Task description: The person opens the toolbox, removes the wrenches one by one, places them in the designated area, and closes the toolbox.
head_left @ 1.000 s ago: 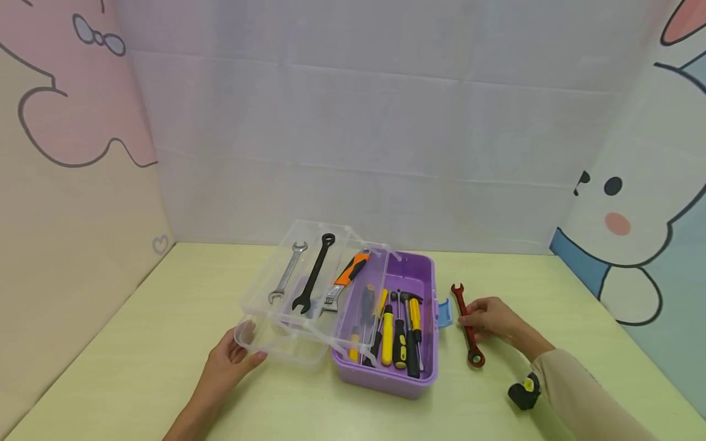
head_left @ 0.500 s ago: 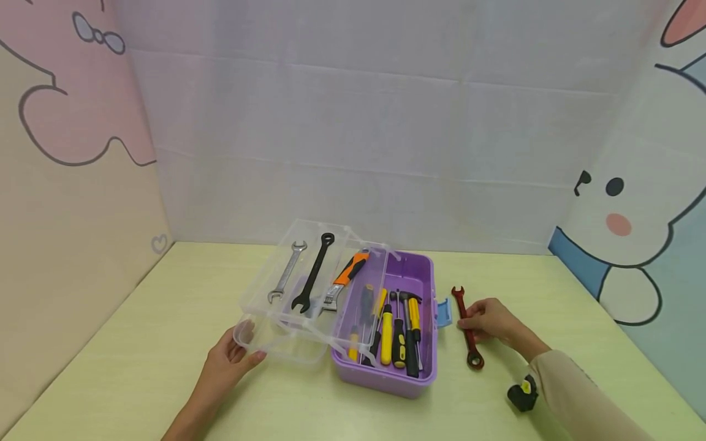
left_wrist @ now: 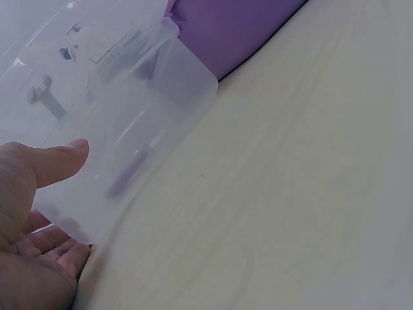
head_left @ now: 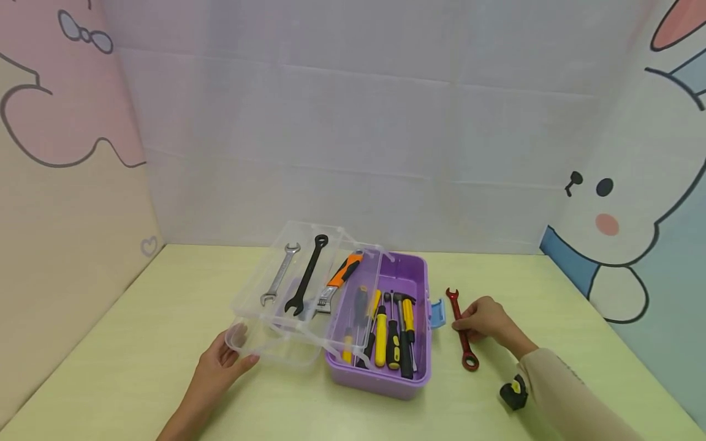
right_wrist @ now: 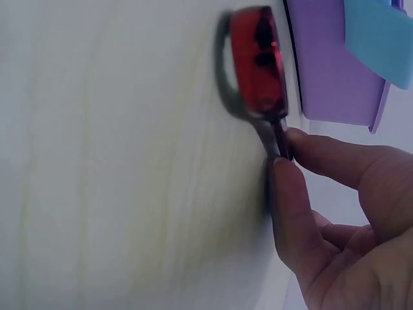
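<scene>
In the head view my right hand (head_left: 485,320) pinches a red combination wrench (head_left: 462,343) by its shaft, low over the table right of the purple toolbox (head_left: 380,384). The right wrist view shows thumb and finger on the shaft just below the wrench's ring end (right_wrist: 258,61). My left hand (head_left: 214,373) holds the corner of the toolbox's clear lid (left_wrist: 161,110), thumb on one side and fingers at the other. Over the lid, a clear tray (head_left: 259,278) carries a silver open-end wrench (head_left: 280,274), a black combination wrench (head_left: 307,274) and an orange-handled adjustable wrench (head_left: 342,272).
Inside the toolbox lie a hammer (head_left: 404,343), a yellow-handled tool (head_left: 381,340) and several screwdrivers. A blue latch (head_left: 438,313) sticks out on its right side. A black tape measure (head_left: 514,393) rests beside the right sleeve. Walls stand at the back and both sides.
The head view has turned slightly, so the scene sits a little further left. Both hands keep their holds; the red wrench has barely shifted.
</scene>
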The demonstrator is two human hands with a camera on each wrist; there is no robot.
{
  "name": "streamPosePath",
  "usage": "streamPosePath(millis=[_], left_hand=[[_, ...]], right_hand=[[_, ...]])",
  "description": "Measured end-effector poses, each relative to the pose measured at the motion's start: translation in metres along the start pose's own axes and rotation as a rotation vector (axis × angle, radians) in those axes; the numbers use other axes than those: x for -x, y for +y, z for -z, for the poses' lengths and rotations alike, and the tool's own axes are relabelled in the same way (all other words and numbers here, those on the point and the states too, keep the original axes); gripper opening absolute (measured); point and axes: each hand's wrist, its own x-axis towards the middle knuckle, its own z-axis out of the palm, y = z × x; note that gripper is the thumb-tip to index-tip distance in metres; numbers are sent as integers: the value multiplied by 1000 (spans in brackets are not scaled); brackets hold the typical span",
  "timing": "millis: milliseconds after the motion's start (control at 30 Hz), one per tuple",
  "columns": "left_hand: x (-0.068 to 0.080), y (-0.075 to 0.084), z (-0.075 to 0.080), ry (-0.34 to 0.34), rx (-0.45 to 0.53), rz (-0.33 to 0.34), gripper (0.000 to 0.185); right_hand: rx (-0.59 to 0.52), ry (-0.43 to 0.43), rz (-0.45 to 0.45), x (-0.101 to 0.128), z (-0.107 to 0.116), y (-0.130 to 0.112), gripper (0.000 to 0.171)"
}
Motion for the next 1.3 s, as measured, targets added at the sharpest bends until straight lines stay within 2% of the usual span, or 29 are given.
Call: streamPosePath(millis=[167,400,833,1300], left_hand=[[0,0,0,9,2,9,70],[-1,0,-1,22,-3,-21,69],[-1,2,-2,19,20,-25,68],[-1,0,0,-10,56,-19,71]], right_hand=[[18,-8,-6,0,2,-1,17],[49,-11,0,0,4,-1,18],[89,-33,-5,-1,10,-7,14],[121,-92,23,3,23,-18,17]])
